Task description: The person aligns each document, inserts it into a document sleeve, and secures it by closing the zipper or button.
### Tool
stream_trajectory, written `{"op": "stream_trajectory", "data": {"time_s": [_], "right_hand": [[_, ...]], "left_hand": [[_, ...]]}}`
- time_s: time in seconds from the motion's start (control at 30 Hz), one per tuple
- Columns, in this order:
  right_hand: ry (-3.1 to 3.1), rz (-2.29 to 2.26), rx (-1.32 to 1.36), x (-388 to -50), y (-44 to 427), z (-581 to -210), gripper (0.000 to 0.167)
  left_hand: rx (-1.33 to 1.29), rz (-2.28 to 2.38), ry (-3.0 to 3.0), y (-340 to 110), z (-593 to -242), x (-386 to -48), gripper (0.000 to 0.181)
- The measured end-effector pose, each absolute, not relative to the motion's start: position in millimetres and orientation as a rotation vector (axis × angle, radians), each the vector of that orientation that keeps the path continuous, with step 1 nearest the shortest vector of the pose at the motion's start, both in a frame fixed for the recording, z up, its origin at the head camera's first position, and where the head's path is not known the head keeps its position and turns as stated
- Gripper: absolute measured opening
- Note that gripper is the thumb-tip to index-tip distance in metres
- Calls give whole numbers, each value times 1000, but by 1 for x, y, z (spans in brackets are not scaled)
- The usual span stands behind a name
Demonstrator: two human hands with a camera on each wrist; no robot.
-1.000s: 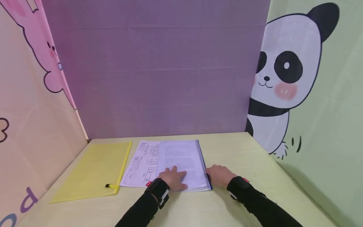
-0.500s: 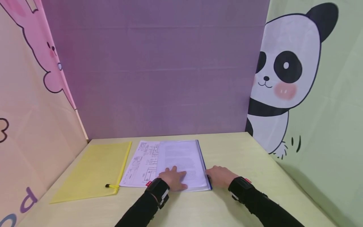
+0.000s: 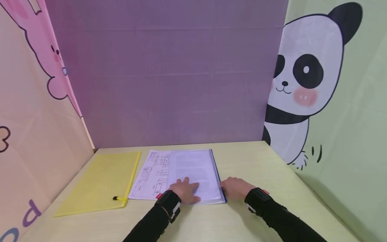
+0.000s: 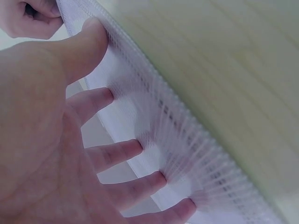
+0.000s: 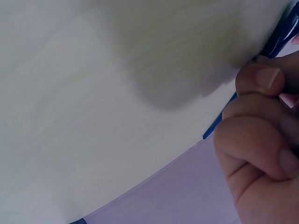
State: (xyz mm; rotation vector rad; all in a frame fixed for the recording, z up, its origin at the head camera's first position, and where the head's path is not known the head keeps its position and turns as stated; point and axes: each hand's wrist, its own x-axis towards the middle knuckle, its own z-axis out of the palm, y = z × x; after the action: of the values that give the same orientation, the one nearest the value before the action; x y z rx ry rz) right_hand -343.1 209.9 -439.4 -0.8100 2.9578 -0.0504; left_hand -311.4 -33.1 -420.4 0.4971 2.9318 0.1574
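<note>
A clear folder (image 3: 193,164) with printed pages inside lies on the table, a dark blue spine bar (image 3: 215,164) along its right edge. My left hand (image 3: 185,191) rests on its lower part with the fingers spread; in the left wrist view, the fingertips of the left hand (image 4: 93,140) touch the sheet. At the lower end of the bar, my right hand (image 3: 235,188) pinches the edge. Curled fingers of the right hand (image 5: 257,126) grip the blue bar (image 5: 280,32) in the right wrist view. A sheet with line drawings (image 3: 149,176) sticks out left of the folder.
A yellow zip folder (image 3: 96,183) with a black-tipped zip pull (image 3: 116,198) lies at the left of the pale table (image 3: 251,161). Behind the table stands a purple panel (image 3: 175,74); a panda picture (image 3: 311,67) covers the right wall.
My right wrist and forearm have shifted slightly to the right, with the fingers still at the bar. The left hand and the papers look unchanged.
</note>
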Motion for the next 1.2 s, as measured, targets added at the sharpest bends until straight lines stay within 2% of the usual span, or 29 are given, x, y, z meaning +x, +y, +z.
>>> {"op": "stream_trajectory", "data": {"time_s": [0.2, 1.2], "right_hand": [[2946, -63, -822, -339, 212, -440, 2], [2875, -193, -961, -326, 223, -438, 13]], "left_hand": [[481, 151, 2931, -32, -422, -312, 62], [481, 157, 2933, -32, -422, -313, 63]]}}
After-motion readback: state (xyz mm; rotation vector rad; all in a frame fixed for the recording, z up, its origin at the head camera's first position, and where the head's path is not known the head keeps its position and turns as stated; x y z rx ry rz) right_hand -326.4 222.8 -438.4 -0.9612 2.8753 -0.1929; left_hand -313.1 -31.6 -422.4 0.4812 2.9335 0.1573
